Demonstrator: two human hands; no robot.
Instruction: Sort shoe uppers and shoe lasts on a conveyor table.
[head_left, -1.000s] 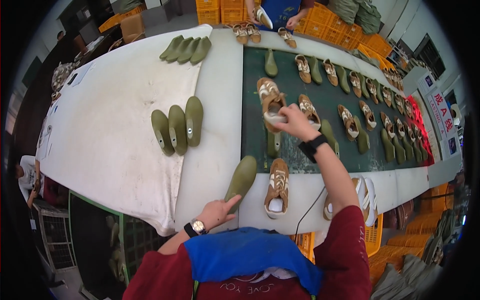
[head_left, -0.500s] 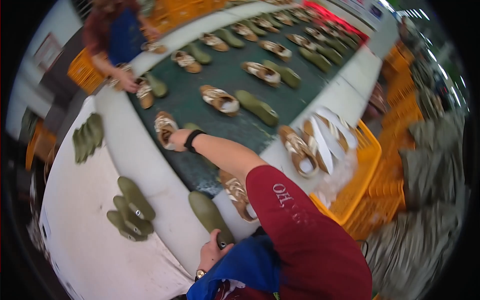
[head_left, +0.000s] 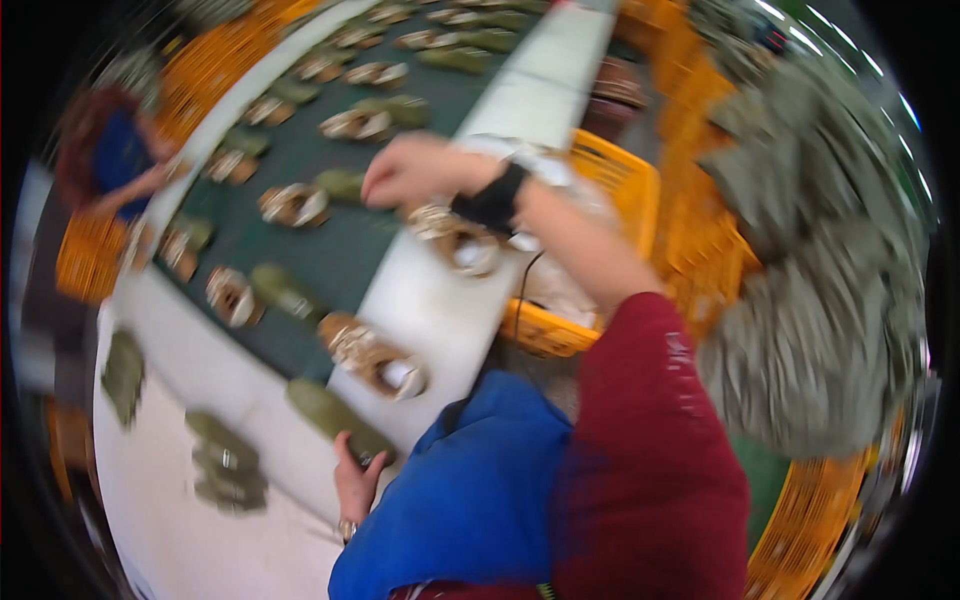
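Our left hand (head_left: 355, 480) rests on the white table edge (head_left: 440, 310), fingertips touching the olive-green shoe sole (head_left: 335, 418); blur hides whether they grip it. Our right hand (head_left: 405, 170) hovers curled above a tan strapped sandal (head_left: 455, 240), holding nothing we can make out. Beyond runs the dark green conveyor belt (head_left: 330, 250) carrying more sandals and soles. A yellow plastic crate (head_left: 600, 190) stands beside the table, and another person in blue (head_left: 115, 165) works opposite.

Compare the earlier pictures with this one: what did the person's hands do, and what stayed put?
The right hand drew back from the shoe on the green belt towards the white edge, seemingly empty. The left hand stayed at the olive sole on the table edge.
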